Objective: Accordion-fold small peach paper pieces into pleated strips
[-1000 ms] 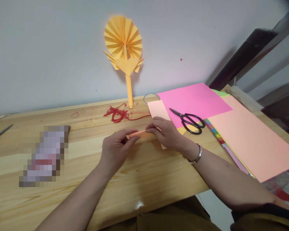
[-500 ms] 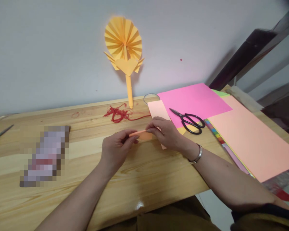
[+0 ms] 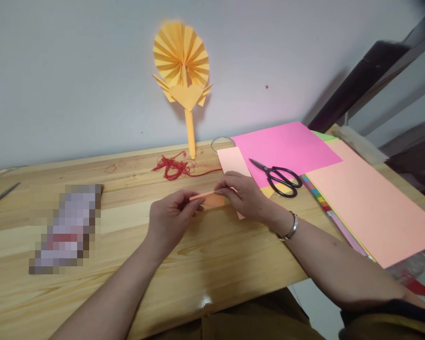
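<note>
My left hand [image 3: 171, 218] and my right hand [image 3: 245, 196] both pinch a narrow folded strip of salmon paper [image 3: 205, 195] just above the wooden table [image 3: 198, 264], one hand at each end. The strip belongs to a salmon paper piece [image 3: 231, 161] that lies on the table and runs back from under my right hand. A metal bracelet [image 3: 290, 227] circles my right wrist.
Black scissors [image 3: 279, 178] lie on a pink sheet [image 3: 286, 146] right of my hands. A large salmon sheet [image 3: 371, 203] covers a paper stack at right. A yellow paper fan [image 3: 182, 61] leans on the wall over red thread [image 3: 173, 167]. A blurred package [image 3: 65, 229] lies left.
</note>
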The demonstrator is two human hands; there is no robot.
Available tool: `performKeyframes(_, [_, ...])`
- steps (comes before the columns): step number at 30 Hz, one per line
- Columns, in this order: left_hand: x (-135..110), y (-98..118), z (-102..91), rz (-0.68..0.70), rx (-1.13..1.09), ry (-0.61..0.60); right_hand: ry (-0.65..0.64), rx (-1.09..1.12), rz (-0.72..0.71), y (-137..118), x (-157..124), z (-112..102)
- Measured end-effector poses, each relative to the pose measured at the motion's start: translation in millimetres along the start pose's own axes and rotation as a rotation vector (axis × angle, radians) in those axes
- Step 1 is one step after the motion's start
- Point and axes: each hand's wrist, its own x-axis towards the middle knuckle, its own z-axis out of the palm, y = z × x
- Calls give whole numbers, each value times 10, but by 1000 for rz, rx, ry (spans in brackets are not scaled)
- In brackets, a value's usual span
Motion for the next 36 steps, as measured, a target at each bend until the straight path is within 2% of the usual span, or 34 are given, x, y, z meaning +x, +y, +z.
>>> performKeyframes(7, [-14,-13,4,51,-65,-13,-6,-6,-3,-5,3,4])
performKeyframes(16, [-4,-26,-11,79,-44,-67,-24,-39,-28,15,-20,19])
performKeyframes(27, [-8,-72,32,389,177,-39,-69,-141,-139,-26,-45,53])
performKeyframes(36, [-7,-61,12,401,222,-49,-102,-150,-114,-25,-33,43])
